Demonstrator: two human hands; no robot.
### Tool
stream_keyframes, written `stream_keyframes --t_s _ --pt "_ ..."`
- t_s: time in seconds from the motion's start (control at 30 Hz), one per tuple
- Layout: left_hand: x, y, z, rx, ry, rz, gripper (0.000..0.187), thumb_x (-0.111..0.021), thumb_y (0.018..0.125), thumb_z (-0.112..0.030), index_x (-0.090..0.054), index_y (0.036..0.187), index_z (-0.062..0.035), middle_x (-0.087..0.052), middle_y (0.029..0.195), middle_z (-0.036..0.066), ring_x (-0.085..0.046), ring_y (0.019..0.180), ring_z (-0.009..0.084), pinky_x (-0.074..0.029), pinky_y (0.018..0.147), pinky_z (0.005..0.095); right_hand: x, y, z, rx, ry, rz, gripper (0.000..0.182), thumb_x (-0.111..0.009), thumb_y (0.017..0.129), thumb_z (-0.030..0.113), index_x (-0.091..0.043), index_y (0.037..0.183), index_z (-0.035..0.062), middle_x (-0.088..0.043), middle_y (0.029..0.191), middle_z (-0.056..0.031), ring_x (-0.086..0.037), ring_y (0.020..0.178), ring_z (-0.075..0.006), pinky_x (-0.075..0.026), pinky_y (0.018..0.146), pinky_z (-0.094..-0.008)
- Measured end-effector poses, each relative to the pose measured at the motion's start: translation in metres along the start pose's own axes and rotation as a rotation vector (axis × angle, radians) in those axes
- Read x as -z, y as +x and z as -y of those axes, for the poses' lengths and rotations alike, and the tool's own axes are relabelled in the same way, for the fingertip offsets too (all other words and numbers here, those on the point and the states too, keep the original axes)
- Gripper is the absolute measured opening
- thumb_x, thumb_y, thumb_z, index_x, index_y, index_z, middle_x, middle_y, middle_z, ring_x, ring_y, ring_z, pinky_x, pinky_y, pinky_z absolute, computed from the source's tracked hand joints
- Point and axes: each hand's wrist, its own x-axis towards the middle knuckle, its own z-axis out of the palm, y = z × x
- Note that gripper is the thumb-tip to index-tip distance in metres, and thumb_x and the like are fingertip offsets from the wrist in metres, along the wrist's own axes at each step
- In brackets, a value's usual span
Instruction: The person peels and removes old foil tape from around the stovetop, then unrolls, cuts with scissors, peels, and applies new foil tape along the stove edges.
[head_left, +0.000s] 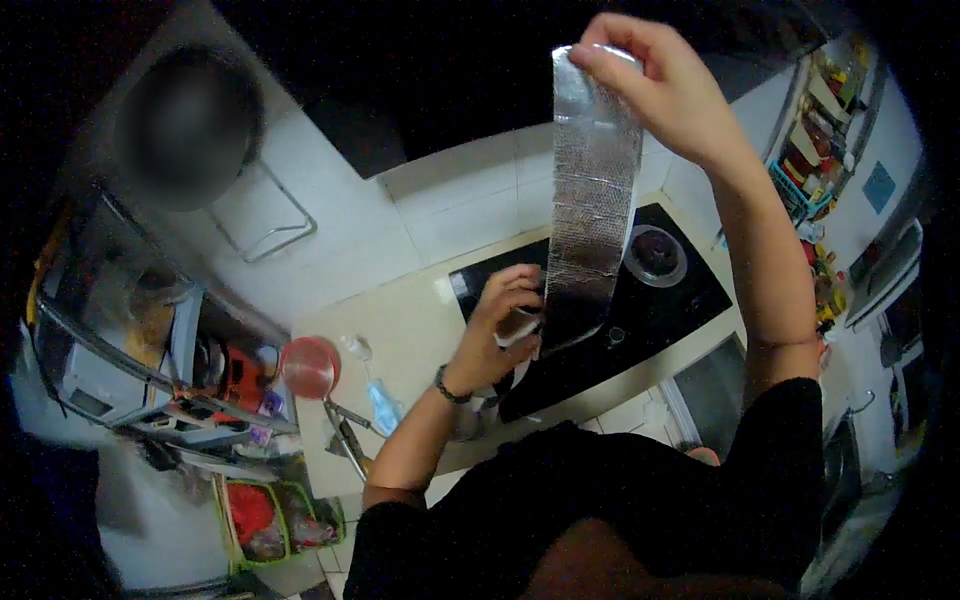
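Note:
A wide strip of silvery foil tape (pixel 597 190) stretches upright in front of me, its face finely textured. My right hand (pixel 640 75) is raised high and pinches the strip's top end between thumb and fingers. Lower down, my left hand (pixel 508 320) is wrapped round the tape roll (pixel 517 326), which is mostly covered by the fingers. The lower part of the strip hangs in front of a black glass cooktop (pixel 650 320). One round burner (pixel 656 254) shows just right of the tape.
Left on the pale counter (pixel 400 320) are a red round container (pixel 310 367), a small white bottle (pixel 356 347), a blue packet (pixel 384 405) and metal tools (pixel 345 440). A dark pan (pixel 188 125) hangs on the left wall. Shelved jars (pixel 815 140) line the right side.

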Motion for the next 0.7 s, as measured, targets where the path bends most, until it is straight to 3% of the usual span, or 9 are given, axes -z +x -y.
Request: stream_keyframes --t_s 0.07,0.17,0.27,0.33,0.4,0.47,0.53,0.57,0.7 --pt "-0.022 0.016 -0.015 0.04 -0.038 -0.044 0.035 -0.063 0.072 0.004 -0.055 0.104 -0.0066 -0.044 0.124 0.014 -0.049 0.107 0.0275 -0.042 0.09 0.0366 0.007 0.002 -0.008 0.041 -0.003 -0.049 0.018 -0.057 0.088 0.024 -0.06 0.086 0.0064 -0.051 0.07 0.0045 -0.045 0.064 -0.0026 -0.036 0.056 -0.0176" --pt "-0.04 0.038 -0.006 0.169 0.099 0.259 0.02 -0.07 0.075 -0.007 -0.065 0.094 -0.0034 -0.058 0.104 0.011 -0.054 0.093 0.0209 -0.045 0.076 0.0296 0.021 0.004 -0.009 -0.23 0.374 0.076 0.014 -0.05 0.088 0.003 -0.054 0.101 0.0013 -0.06 0.075 -0.0039 -0.054 0.062 -0.0086 -0.043 0.055 -0.0212" --pt "-0.051 0.059 -0.003 0.505 -0.208 0.446 0.018 -0.072 0.076 -0.011 -0.067 0.092 -0.0049 -0.06 0.093 0.006 -0.054 0.089 0.0156 -0.044 0.073 0.0277 0.035 -0.001 -0.059 -0.198 0.382 0.138 0.013 -0.059 0.084 0.017 -0.063 0.087 0.0044 -0.058 0.07 0.0009 -0.051 0.064 -0.0055 -0.04 0.056 -0.02" --pt "-0.06 0.058 0.0 0.554 -0.29 0.475 0.024 -0.07 0.077 -0.006 -0.064 0.1 -0.0052 -0.058 0.099 0.006 -0.053 0.089 0.0128 -0.044 0.072 0.0271 0.044 -0.002 -0.096 -0.208 0.407 0.12 0.012 -0.058 0.084 0.014 -0.064 0.091 0.0061 -0.061 0.075 0.0012 -0.054 0.067 -0.0053 -0.04 0.057 -0.0186" --pt "-0.073 0.054 -0.01 0.491 -0.43 0.257 0.036 -0.069 0.076 -0.002 -0.059 0.11 -0.0044 -0.055 0.108 0.007 -0.055 0.093 0.0143 -0.046 0.076 0.0282 0.055 -0.008 -0.122 -0.33 0.374 0.05 0.012 -0.058 0.085 0.012 -0.064 0.093 0.0052 -0.063 0.079 -0.0009 -0.057 0.07 -0.0064 -0.043 0.059 -0.0189" --pt "-0.084 0.049 -0.011 0.442 -0.422 0.28 0.043 -0.067 0.076 0.001 -0.054 0.117 -0.0046 -0.052 0.115 0.009 -0.056 0.099 0.0164 -0.046 0.083 0.0313 0.064 -0.013 -0.158 -0.306 0.349 -0.014 0.012 -0.058 0.085 0.011 -0.064 0.094 0.0042 -0.063 0.079 -0.0017 -0.059 0.071 -0.0078 -0.047 0.061 -0.02" --pt "-0.093 0.04 -0.007 0.146 0.008 0.312 0.038 -0.068 0.075 0.001 -0.057 0.111 -0.0039 -0.055 0.11 0.011 -0.057 0.103 0.0219 -0.048 0.083 0.0329 0.077 -0.017 -0.183 -0.382 0.375 -0.149 0.015 -0.057 0.089 0.018 -0.063 0.097 0.0076 -0.062 0.085 0.001 -0.055 0.069 -0.0045 -0.043 0.057 -0.0165" --pt "-0.102 0.033 0.013 -0.169 0.216 0.248 0.026 -0.066 0.077 -0.003 -0.06 0.103 -0.0036 -0.058 0.105 0.013 -0.06 0.094 0.0258 -0.051 0.075 0.0331 0.087 -0.018 -0.181 -0.366 0.344 -0.229 0.015 -0.058 0.085 0.011 -0.065 0.097 0.004 -0.065 0.081 -0.0027 -0.061 0.07 -0.0094 -0.05 0.062 -0.0238" --pt "-0.122 0.007 0.026 -0.165 0.574 0.207 0.02 -0.059 0.077 -0.01 -0.062 0.097 -0.0081 -0.061 0.1 0.011 -0.061 0.076 0.0266 -0.051 0.064 0.0365 0.12 -0.024 -0.201 -0.45 0.321 -0.347 0.008 -0.051 0.086 -0.001 -0.059 0.086 -0.001 -0.06 0.068 -0.0056 -0.056 0.06 -0.0129 -0.044 0.052 -0.0263"
